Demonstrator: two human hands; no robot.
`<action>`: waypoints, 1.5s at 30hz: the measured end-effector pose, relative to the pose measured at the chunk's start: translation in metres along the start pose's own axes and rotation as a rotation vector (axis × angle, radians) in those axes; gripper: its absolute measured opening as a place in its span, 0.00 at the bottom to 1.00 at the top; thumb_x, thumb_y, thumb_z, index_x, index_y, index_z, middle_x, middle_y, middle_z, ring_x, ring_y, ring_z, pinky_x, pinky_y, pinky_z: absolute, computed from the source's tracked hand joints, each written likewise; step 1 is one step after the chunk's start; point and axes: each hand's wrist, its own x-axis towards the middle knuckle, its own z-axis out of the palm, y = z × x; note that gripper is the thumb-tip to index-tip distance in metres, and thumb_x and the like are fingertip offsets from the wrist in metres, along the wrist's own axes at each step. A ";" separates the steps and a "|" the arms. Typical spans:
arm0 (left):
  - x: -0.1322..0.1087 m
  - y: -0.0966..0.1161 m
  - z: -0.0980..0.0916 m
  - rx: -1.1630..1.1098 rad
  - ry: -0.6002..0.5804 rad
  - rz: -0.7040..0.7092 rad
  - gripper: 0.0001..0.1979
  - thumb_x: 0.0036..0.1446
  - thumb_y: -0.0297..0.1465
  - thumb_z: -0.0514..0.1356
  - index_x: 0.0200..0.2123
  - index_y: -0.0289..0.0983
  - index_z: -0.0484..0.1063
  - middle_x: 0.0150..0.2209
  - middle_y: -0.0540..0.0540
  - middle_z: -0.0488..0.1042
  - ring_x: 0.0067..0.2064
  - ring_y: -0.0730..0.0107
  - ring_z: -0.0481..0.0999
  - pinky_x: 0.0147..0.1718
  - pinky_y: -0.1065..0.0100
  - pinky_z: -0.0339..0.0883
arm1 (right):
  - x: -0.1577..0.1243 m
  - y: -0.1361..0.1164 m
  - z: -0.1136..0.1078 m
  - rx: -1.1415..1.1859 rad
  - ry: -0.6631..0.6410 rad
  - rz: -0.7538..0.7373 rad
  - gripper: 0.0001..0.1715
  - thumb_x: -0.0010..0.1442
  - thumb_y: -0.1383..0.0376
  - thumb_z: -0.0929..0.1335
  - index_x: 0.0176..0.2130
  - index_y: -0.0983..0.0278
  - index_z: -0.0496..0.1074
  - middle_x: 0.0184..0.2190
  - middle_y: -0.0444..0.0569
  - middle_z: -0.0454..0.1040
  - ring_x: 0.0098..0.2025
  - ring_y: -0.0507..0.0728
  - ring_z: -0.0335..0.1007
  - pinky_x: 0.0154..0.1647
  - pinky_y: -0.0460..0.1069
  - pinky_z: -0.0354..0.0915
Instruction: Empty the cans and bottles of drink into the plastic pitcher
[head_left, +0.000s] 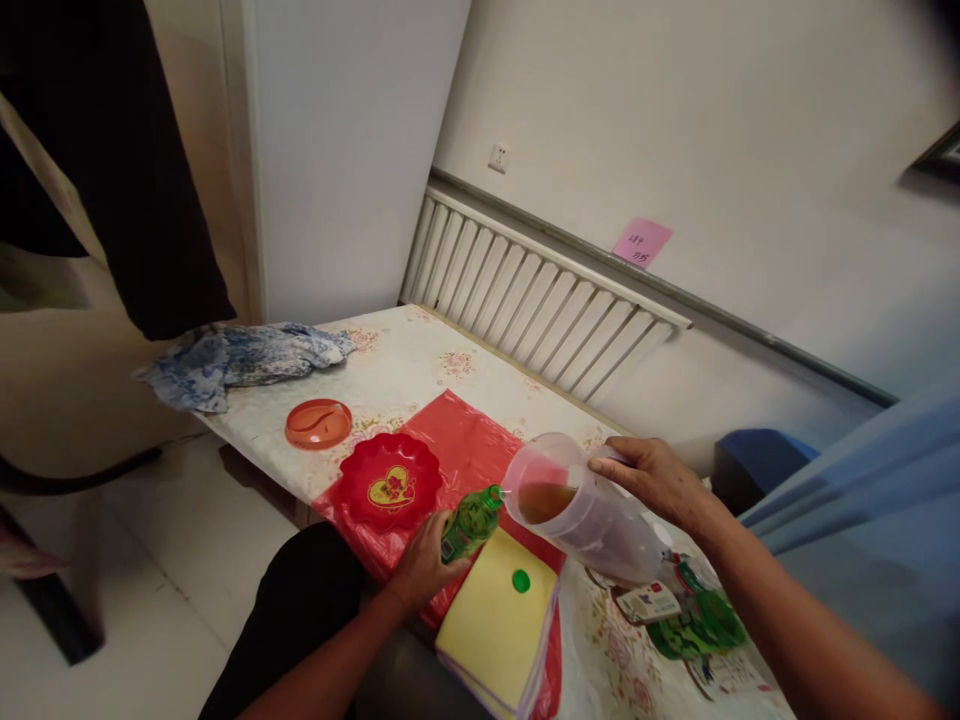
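My left hand (426,560) is wrapped round a small green plastic bottle (469,525) with a printed label. Its uncapped mouth meets the rim of a translucent plastic pitcher (619,535). The pitcher is tilted toward the bottle, and brown liquid shows inside near its opening. My right hand (652,478) grips the pitcher's handle, its fingers partly hidden. Under the bottle and pitcher lie a red plastic sheet (469,435) and a stack of yellow cloths (499,625). On the cloths rests a round green cap (520,581).
A red scalloped dish (349,480) and an orange round lid (318,425) lie left of the bottle. Farther left is a crumpled blue-white cloth (262,355). At right are a larger green bottle (705,620) and a small white box (649,603). A radiator (525,290) lines the wall.
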 end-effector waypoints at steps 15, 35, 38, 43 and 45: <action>0.000 0.003 -0.002 -0.011 0.002 -0.005 0.32 0.44 0.33 0.67 0.54 0.41 0.64 0.52 0.41 0.71 0.55 0.51 0.71 0.55 0.52 0.64 | 0.003 -0.001 -0.001 0.015 -0.038 -0.010 0.24 0.57 0.48 0.65 0.23 0.63 0.69 0.20 0.41 0.63 0.25 0.52 0.57 0.24 0.47 0.54; -0.001 0.004 -0.003 0.030 -0.009 0.016 0.31 0.46 0.33 0.66 0.54 0.37 0.64 0.52 0.39 0.71 0.55 0.52 0.71 0.55 0.51 0.64 | 0.006 -0.006 -0.005 -0.048 -0.076 -0.009 0.27 0.57 0.44 0.63 0.23 0.62 0.64 0.19 0.41 0.60 0.25 0.52 0.56 0.24 0.47 0.54; -0.001 0.005 -0.004 0.030 -0.005 0.022 0.30 0.46 0.34 0.66 0.54 0.38 0.64 0.52 0.40 0.72 0.54 0.52 0.71 0.55 0.50 0.64 | 0.006 -0.005 -0.005 -0.052 -0.076 -0.012 0.27 0.57 0.44 0.63 0.23 0.62 0.64 0.19 0.41 0.59 0.25 0.52 0.55 0.24 0.46 0.53; -0.001 0.003 -0.003 0.038 -0.004 0.026 0.29 0.47 0.34 0.66 0.53 0.38 0.64 0.51 0.40 0.72 0.54 0.52 0.71 0.55 0.50 0.65 | 0.007 -0.005 -0.005 -0.048 -0.083 -0.016 0.27 0.57 0.44 0.63 0.22 0.62 0.63 0.19 0.40 0.58 0.25 0.51 0.55 0.23 0.46 0.53; -0.001 0.002 -0.002 0.042 -0.001 0.027 0.29 0.46 0.34 0.66 0.52 0.38 0.64 0.51 0.40 0.72 0.55 0.51 0.71 0.55 0.50 0.64 | 0.007 -0.005 -0.005 -0.045 -0.086 -0.014 0.27 0.57 0.44 0.63 0.23 0.62 0.64 0.20 0.41 0.58 0.25 0.51 0.55 0.23 0.46 0.53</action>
